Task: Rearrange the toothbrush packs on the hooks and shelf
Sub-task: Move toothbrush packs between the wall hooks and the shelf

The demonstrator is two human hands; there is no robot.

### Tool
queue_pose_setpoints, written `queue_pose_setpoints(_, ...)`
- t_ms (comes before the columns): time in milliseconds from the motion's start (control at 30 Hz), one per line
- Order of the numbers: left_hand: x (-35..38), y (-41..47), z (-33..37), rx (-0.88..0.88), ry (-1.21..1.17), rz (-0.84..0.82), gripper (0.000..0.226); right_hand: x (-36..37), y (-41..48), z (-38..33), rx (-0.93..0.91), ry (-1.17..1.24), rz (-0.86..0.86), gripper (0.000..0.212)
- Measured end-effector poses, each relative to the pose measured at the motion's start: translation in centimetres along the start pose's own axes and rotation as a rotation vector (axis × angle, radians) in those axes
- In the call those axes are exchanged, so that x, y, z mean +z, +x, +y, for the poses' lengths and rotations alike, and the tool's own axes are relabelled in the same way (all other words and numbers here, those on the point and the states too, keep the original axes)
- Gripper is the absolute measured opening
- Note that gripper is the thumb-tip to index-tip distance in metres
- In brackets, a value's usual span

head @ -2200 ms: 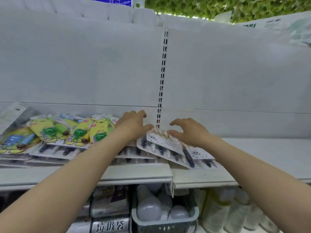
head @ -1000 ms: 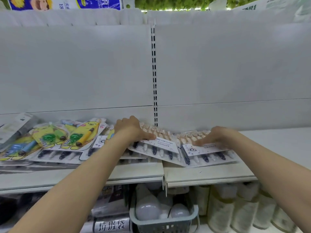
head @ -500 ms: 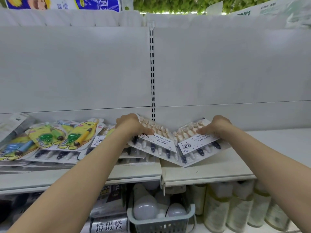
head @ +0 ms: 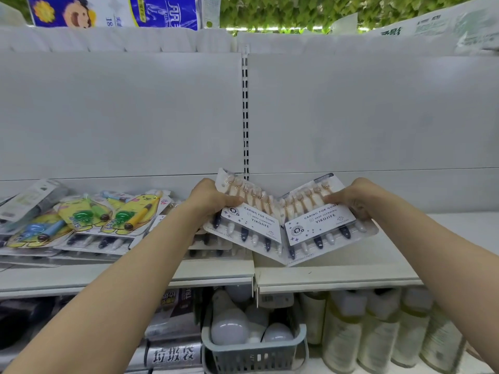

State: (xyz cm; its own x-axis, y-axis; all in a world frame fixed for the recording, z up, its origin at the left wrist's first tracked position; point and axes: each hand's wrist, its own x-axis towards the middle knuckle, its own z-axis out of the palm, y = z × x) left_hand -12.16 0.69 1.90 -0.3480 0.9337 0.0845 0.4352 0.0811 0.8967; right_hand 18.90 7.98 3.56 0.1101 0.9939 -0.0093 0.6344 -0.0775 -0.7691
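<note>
Position check: your left grip (head: 210,201) holds the left toothbrush pack (head: 249,220) at its outer upper edge, thumb on the front face and fingers hidden behind it. Your right grip (head: 356,198) holds the right toothbrush pack (head: 321,225) the same way, at the opposite outer edge. Both grips are closed on their packs.

Each pack extends inboard from its grip, toward the other grip. The 2 inner edges meet midway between your grips and form a V. It cannot be determined which edge lies on top. The brushes in both packs run with heads on the far side of your grips and handles on the near side. Each row of brushes slopes down from its grip to the meeting point. The low inner corners appear to rest on the shelf (head: 337,269). Neither grip is nearer the meeting point, so either pack can be moved first.

A stack of further packs (head: 108,240) lies on the shelf outboard of your left grip. The shelf outboard of your right grip carries nothing in view. No hooks are visible on the back panel (head: 364,117).

Change from 1.0 s ago: both packs then lay nearly flat on the shelf under your fingers. You have since raised both outer edges, and the V is steeper than it was 0.5 s ago.
</note>
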Motion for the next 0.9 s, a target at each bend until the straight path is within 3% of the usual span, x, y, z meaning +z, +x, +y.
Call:
queue_pose_setpoints(100, 0.0, -0.8, -0.3, 0.004, -0.079, 0.004, 0.060, -0.3, 0.0, 0.0, -0.021, 0.040, 0.073, 0.032)
queue_pose_setpoints(267, -0.4, -2.6, -0.1, 0.051, -0.180, 0.114, 0.036, -1.1, -0.5, -0.8, -0.125, 0.224, 0.185, 0.025)
queue_pose_setpoints(467, -2.1, -4.9, 0.5, 0.165, -0.351, 0.257, 0.050, -0.9, -2.0, -3.0, -0.351, 0.518, 0.297, 0.011)
queue_pose_setpoints(600, -4.0, -6.6, -0.2, 0.258, -0.465, 0.374, 0.046, 0.0, -3.4, -4.1, -0.535, 0.619, 0.390, 0.026)
queue_pose_setpoints(700, -5.8, -7.8, -1.1, 0.282, -0.472, 0.451, 0.043, 1.3, -4.0, -5.3, -0.550, 0.648, 0.369, 0.012)
queue_pose_setpoints(900, -10.6, -11.3, -3.3, 0.300, -0.502, 0.584, 0.041, 5.8, -5.7, -9.9, -0.600, 0.842, 0.253, 0.012)
